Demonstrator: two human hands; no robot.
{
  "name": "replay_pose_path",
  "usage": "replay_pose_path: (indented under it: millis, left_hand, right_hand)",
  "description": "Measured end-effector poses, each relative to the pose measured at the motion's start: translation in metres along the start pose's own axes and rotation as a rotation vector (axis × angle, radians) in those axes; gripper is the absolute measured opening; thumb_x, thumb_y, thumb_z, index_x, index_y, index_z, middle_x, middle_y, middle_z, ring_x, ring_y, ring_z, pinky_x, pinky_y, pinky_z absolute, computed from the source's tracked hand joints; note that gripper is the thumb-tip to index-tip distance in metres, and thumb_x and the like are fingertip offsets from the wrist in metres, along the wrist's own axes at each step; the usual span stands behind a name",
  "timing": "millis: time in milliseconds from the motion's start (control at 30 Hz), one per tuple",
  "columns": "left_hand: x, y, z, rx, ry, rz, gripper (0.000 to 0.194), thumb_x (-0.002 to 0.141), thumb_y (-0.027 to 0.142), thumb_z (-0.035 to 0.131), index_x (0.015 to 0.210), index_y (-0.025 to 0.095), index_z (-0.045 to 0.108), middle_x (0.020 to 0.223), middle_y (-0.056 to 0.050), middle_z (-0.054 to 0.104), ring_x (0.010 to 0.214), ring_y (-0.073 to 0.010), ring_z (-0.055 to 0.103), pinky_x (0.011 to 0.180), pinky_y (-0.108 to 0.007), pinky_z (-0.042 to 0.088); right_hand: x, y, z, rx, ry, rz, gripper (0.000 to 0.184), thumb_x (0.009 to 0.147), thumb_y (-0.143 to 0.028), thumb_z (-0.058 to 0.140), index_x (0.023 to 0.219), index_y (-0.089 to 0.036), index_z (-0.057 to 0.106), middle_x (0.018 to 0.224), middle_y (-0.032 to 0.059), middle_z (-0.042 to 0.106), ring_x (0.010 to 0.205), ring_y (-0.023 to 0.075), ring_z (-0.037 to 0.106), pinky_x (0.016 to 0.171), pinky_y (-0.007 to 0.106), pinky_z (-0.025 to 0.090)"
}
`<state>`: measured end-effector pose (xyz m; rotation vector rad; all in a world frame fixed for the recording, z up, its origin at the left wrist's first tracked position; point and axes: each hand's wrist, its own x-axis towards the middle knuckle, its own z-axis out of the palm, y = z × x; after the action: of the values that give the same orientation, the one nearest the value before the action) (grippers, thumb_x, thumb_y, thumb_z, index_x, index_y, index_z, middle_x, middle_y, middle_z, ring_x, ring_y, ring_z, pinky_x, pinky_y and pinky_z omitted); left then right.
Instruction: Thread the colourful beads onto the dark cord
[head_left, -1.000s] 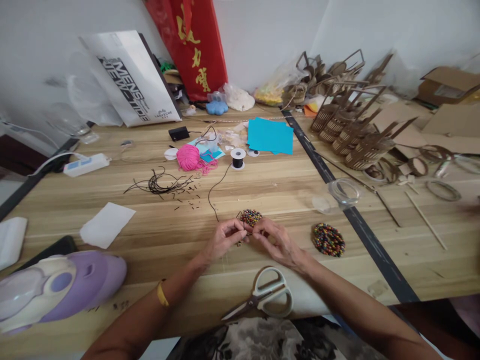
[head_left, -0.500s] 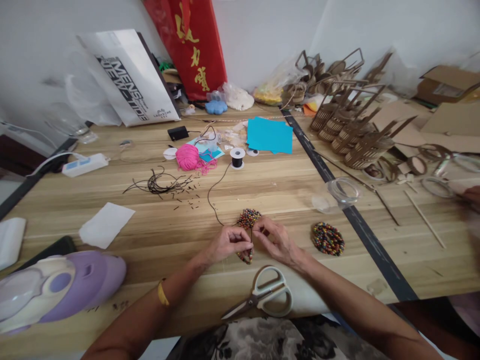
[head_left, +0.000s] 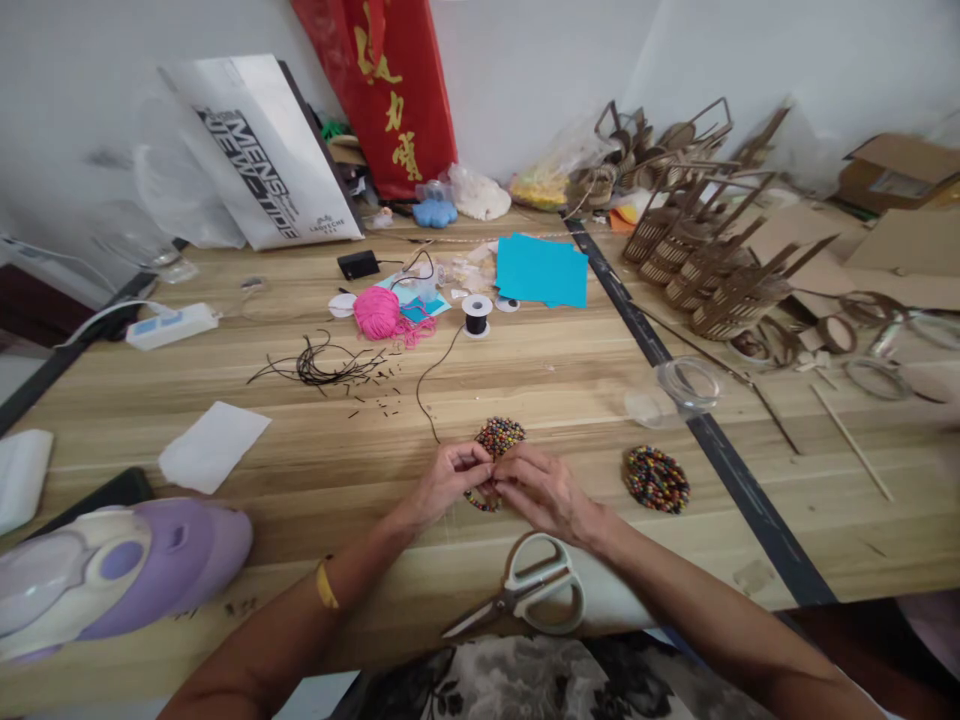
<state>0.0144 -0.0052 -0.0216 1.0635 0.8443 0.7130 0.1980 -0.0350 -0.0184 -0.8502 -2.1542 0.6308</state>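
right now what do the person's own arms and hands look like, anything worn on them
Both arms are bare, with no sleeves showing up to the frame's lower edge. The left hand has a narrow yellow band around its wrist. The right hand shows no band, watch or glove. No rings can be made out on either hand; the fingers are too small to be sure.

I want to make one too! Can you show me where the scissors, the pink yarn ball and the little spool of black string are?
scissors (head_left: 536, 592): head view, on the white handles.
pink yarn ball (head_left: 375, 311): head view, middle of the ball.
spool of black string (head_left: 475, 322): head view, on the black wound cord.
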Motion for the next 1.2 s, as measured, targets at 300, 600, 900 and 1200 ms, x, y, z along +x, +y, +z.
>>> replay_pose_path:
  millis: [300, 600, 900, 1200]
  left_hand:
    - [-0.002, 0.001, 0.001, 0.022, -0.002, -0.009, 0.035, 0.067, 0.043, 0.075, 0.071, 0.011, 0.06, 0.063, -0.002, 0.064, 0.056, -0.0102, 0.058, 0.057, -0.021, 0.046]
    - [-0.001, 0.006, 0.0, 0.176, -0.025, 0.072, 0.034, 0.069, 0.043, 0.072, 0.069, 0.011, 0.061, 0.062, -0.001, 0.058, 0.059, -0.0099, 0.051, 0.057, -0.021, 0.039]
    - [-0.003, 0.007, 0.001, 0.464, -0.047, 0.134, 0.023, 0.076, 0.034, 0.065, 0.068, 0.012, 0.062, 0.063, -0.001, 0.058, 0.058, -0.0104, 0.049, 0.056, -0.021, 0.038]
    - [-0.002, 0.012, 0.0, 0.267, -0.093, 0.001, 0.029, 0.072, 0.039, 0.07, 0.07, 0.012, 0.06, 0.061, 0.001, 0.057, 0.056, -0.0086, 0.048, 0.055, -0.019, 0.037]
  right_hand:
    - [0.006, -0.002, -0.003, 0.304, 0.128, 0.171, 0.008, 0.089, -0.023, 0.056, 0.087, -0.017, 0.06, 0.082, 0.006, 0.061, 0.077, 0.0158, 0.058, 0.064, 0.026, 0.049]
    - [0.005, -0.004, 0.002, 0.555, 0.133, 0.391, 0.018, 0.09, -0.031, 0.054, 0.082, -0.015, 0.058, 0.072, 0.0021, 0.057, 0.064, 0.0117, 0.054, 0.057, 0.022, 0.045]
    - [0.002, 0.0, -0.003, 0.169, 0.08, 0.156, 0.021, 0.092, -0.02, 0.05, 0.111, -0.018, 0.057, 0.086, 0.0063, 0.065, 0.078, 0.015, 0.061, 0.07, 0.026, 0.049]
    - [0.004, -0.002, -0.004, 0.19, 0.109, 0.185, 0.012, 0.09, -0.02, 0.053, 0.086, -0.016, 0.064, 0.075, 0.0041, 0.063, 0.07, 0.0136, 0.059, 0.064, 0.023, 0.046]
